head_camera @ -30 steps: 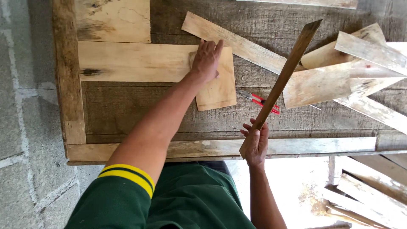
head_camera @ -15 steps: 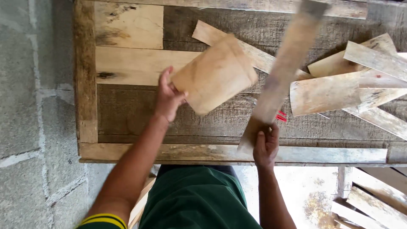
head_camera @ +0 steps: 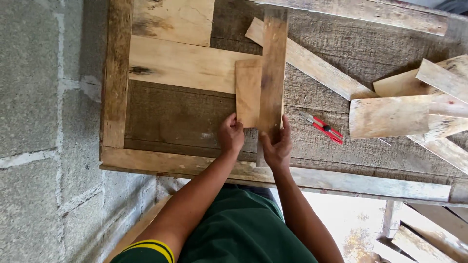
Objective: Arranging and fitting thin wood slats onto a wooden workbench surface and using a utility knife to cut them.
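Both hands grip wood: the left hand (head_camera: 231, 134) holds a small board (head_camera: 248, 92), the right hand (head_camera: 277, 146) holds a long plank (head_camera: 272, 68) beside it.

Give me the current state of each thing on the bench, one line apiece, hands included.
Left hand: gripping the near end of the short board.
Right hand: gripping the near end of the long strip.
Short board: flat on the bench, beside the strip.
Long strip: lying lengthwise, overlapping the short board's right edge.
Red utility knife: lying free on the bench, untouched; blade state unclear.
Loose planks: piled crosswise at right.
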